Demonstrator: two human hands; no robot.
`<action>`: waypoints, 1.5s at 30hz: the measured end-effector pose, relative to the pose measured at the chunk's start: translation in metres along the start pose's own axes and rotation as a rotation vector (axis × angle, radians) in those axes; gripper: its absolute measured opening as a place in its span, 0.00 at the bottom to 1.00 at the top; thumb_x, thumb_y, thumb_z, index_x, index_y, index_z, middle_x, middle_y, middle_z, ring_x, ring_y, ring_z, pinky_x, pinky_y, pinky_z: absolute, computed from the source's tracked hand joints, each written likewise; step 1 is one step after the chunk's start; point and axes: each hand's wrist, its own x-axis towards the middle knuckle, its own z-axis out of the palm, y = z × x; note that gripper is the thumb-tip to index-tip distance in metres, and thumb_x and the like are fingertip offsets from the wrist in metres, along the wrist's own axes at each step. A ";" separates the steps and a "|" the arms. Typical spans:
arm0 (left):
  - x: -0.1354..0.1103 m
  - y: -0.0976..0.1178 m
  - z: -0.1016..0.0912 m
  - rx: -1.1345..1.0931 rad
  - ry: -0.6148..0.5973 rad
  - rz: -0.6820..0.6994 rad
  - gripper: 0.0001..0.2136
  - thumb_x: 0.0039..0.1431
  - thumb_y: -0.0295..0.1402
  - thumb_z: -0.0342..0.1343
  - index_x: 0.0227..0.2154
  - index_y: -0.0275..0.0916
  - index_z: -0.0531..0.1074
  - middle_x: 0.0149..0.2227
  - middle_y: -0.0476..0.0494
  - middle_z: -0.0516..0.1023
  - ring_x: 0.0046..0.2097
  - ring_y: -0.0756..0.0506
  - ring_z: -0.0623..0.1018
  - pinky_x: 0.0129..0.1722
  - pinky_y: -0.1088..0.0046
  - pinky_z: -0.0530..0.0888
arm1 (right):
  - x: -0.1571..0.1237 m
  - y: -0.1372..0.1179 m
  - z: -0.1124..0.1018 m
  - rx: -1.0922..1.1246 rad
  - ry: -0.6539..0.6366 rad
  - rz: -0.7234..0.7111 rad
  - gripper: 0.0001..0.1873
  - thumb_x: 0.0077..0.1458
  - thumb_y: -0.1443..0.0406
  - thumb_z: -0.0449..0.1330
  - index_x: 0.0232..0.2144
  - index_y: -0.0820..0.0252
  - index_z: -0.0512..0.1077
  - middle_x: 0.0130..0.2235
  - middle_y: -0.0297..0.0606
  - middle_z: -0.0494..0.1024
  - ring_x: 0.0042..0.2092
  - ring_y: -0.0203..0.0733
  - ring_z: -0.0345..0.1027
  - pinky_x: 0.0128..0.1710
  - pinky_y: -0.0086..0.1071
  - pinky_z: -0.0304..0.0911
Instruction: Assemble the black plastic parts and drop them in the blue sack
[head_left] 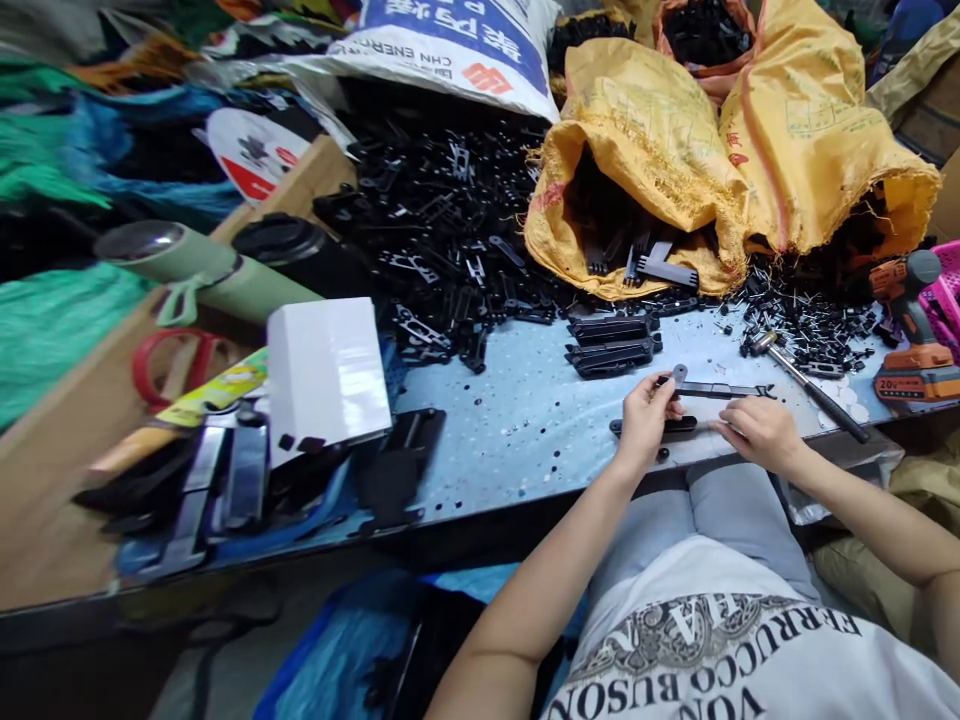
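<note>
My left hand (646, 415) pinches a long, narrow black bar-shaped part (712, 389) near its rounded grey end. The bar extends to the right, its forked tip showing just above my right hand (763, 432). My right fingers are drawn together below the bar, and whatever is between them is hidden. Beneath, another black bar with rounded ends (679, 425) lies on the blue tabletop (510, 420), partly covered by my left hand. Behind my hands sits a small stack of similar black parts (613, 342). A hammer (810, 385) lies to the right of my right hand.
Loose black parts (442, 220) are heaped at the back. Yellow woven sacks (637, 110) stand behind small loose pins (806, 315). A cordless drill (915, 330) is at the right edge. On the left are a white box (326, 370), red-handled scissors (180, 365) and a green bottle (217, 270).
</note>
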 end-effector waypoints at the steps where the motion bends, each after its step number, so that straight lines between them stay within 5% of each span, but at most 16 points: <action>1: -0.002 -0.002 -0.002 0.062 -0.025 0.008 0.24 0.49 0.48 0.58 0.42 0.34 0.68 0.23 0.52 0.69 0.22 0.53 0.71 0.24 0.77 0.70 | -0.001 0.002 -0.004 -0.133 0.032 -0.053 0.20 0.60 0.53 0.51 0.36 0.63 0.74 0.39 0.48 0.76 0.41 0.46 0.68 0.42 0.36 0.58; 4: -0.008 -0.004 -0.011 0.416 -0.171 0.165 0.25 0.55 0.49 0.51 0.49 0.35 0.67 0.34 0.43 0.74 0.34 0.47 0.76 0.34 0.70 0.73 | 0.000 0.019 -0.018 -0.351 -0.114 -0.122 0.15 0.61 0.57 0.51 0.41 0.62 0.70 0.39 0.46 0.76 0.41 0.44 0.67 0.40 0.33 0.55; 7: -0.006 0.001 -0.023 0.908 -0.350 0.414 0.24 0.59 0.47 0.48 0.53 0.39 0.64 0.51 0.38 0.69 0.53 0.42 0.68 0.53 0.62 0.66 | -0.001 0.034 -0.024 -0.392 -0.384 -0.182 0.15 0.61 0.56 0.51 0.39 0.60 0.69 0.35 0.41 0.75 0.37 0.41 0.67 0.35 0.30 0.53; 10: -0.002 0.006 -0.033 1.256 -0.612 0.452 0.29 0.56 0.51 0.50 0.55 0.38 0.63 0.53 0.36 0.67 0.57 0.39 0.64 0.56 0.58 0.61 | -0.007 0.035 -0.016 -0.406 -0.490 -0.220 0.18 0.61 0.53 0.49 0.39 0.61 0.68 0.35 0.41 0.74 0.37 0.41 0.68 0.34 0.30 0.52; 13: 0.000 0.004 -0.035 1.419 -0.703 0.466 0.37 0.47 0.58 0.55 0.55 0.38 0.62 0.52 0.35 0.67 0.56 0.36 0.65 0.54 0.57 0.62 | -0.010 0.026 -0.001 -0.457 -0.501 -0.219 0.17 0.62 0.54 0.48 0.38 0.61 0.68 0.36 0.41 0.74 0.38 0.41 0.68 0.33 0.30 0.50; 17: -0.001 -0.003 -0.033 1.479 -0.646 0.543 0.39 0.42 0.60 0.57 0.52 0.38 0.63 0.50 0.34 0.69 0.53 0.35 0.67 0.50 0.56 0.64 | -0.009 0.018 0.010 -0.507 -0.435 -0.163 0.19 0.63 0.53 0.46 0.39 0.60 0.69 0.36 0.40 0.73 0.37 0.40 0.67 0.32 0.30 0.48; 22: -0.002 -0.012 -0.038 1.426 -0.476 0.629 0.29 0.48 0.49 0.59 0.48 0.37 0.62 0.44 0.37 0.72 0.45 0.38 0.73 0.44 0.62 0.69 | -0.007 0.004 0.005 -0.592 -0.300 -0.181 0.18 0.64 0.55 0.44 0.40 0.59 0.69 0.36 0.41 0.73 0.38 0.40 0.64 0.32 0.31 0.46; 30: 0.003 -0.017 -0.052 1.321 -0.355 0.713 0.27 0.48 0.45 0.58 0.49 0.38 0.60 0.46 0.37 0.72 0.48 0.38 0.74 0.44 0.63 0.71 | 0.000 -0.011 0.001 -0.656 -0.220 -0.263 0.16 0.65 0.61 0.43 0.40 0.61 0.69 0.35 0.43 0.72 0.37 0.41 0.61 0.32 0.34 0.44; 35: 0.006 -0.010 -0.051 1.304 -0.380 0.602 0.30 0.46 0.46 0.60 0.50 0.38 0.61 0.47 0.37 0.72 0.49 0.38 0.73 0.46 0.63 0.70 | 0.011 -0.013 -0.011 -0.604 -0.307 -0.239 0.20 0.66 0.57 0.41 0.39 0.61 0.69 0.36 0.46 0.73 0.39 0.43 0.63 0.34 0.33 0.48; 39: 0.032 0.006 -0.044 1.284 -0.629 0.395 0.30 0.44 0.52 0.60 0.48 0.39 0.67 0.44 0.41 0.75 0.44 0.40 0.75 0.43 0.66 0.69 | 0.026 0.004 -0.016 -0.529 -0.401 -0.192 0.23 0.64 0.51 0.41 0.40 0.60 0.68 0.38 0.44 0.74 0.37 0.42 0.67 0.31 0.31 0.48; 42: 0.058 0.018 -0.039 1.244 -0.785 0.378 0.25 0.47 0.51 0.58 0.43 0.38 0.72 0.43 0.41 0.75 0.47 0.41 0.73 0.47 0.67 0.68 | 0.038 0.024 -0.010 -0.477 -0.456 -0.164 0.23 0.64 0.51 0.41 0.41 0.60 0.67 0.39 0.42 0.75 0.37 0.42 0.69 0.29 0.30 0.48; 45: 0.065 0.027 -0.033 1.245 -0.582 0.490 0.19 0.58 0.45 0.50 0.42 0.36 0.73 0.44 0.39 0.74 0.50 0.42 0.70 0.52 0.65 0.65 | 0.047 0.038 0.002 -0.445 -0.499 -0.147 0.22 0.64 0.51 0.41 0.41 0.60 0.66 0.40 0.42 0.76 0.36 0.41 0.70 0.30 0.29 0.48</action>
